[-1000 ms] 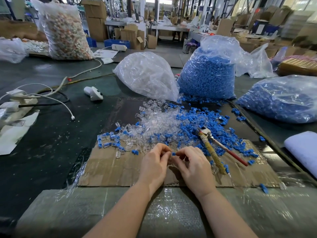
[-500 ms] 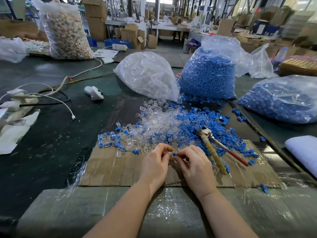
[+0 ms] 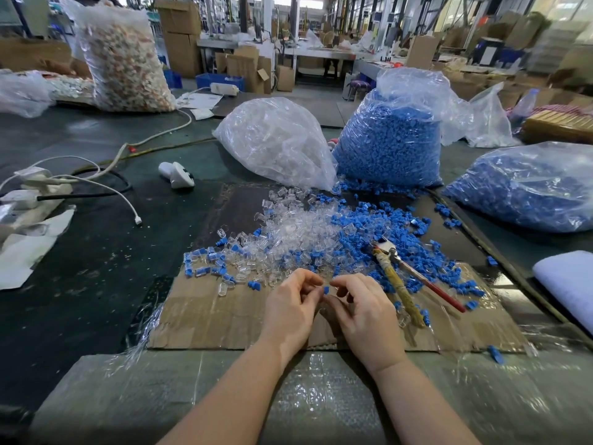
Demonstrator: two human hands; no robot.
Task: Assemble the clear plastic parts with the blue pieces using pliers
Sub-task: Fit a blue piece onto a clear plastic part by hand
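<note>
The left hand (image 3: pixel 290 305) and the right hand (image 3: pixel 362 308) meet fingertip to fingertip over the near part of a cardboard sheet (image 3: pixel 205 319), both with fingers curled. Between them a small blue piece (image 3: pixel 326 290) is pinched; which hand carries most of the grip cannot be told, and whether a clear part sits with it is hidden by the fingers.

Just far of the hands lies a loose heap of clear plastic parts (image 3: pixel 298 229), mixed on its right with scattered blue pieces (image 3: pixel 385 223). The pliers (image 3: pixel 407 274) rest untouched on the blue scatter to the right of the right hand, jaws pointing far, one handle wrapped in yellowish tape and the other red.

Farther back on the tabletop (image 3: pixel 80 261) stand a bag of clear parts (image 3: pixel 276 142) and, right of it, an upright bag of blue pieces (image 3: pixel 391 139); a second blue-filled bag (image 3: pixel 526 191) lies at the right edge. On the left are white cables (image 3: pixel 106 187) and a small white device (image 3: pixel 178 175). A tall bag of pale mixed pieces (image 3: pixel 125 62) stands at the far left.
</note>
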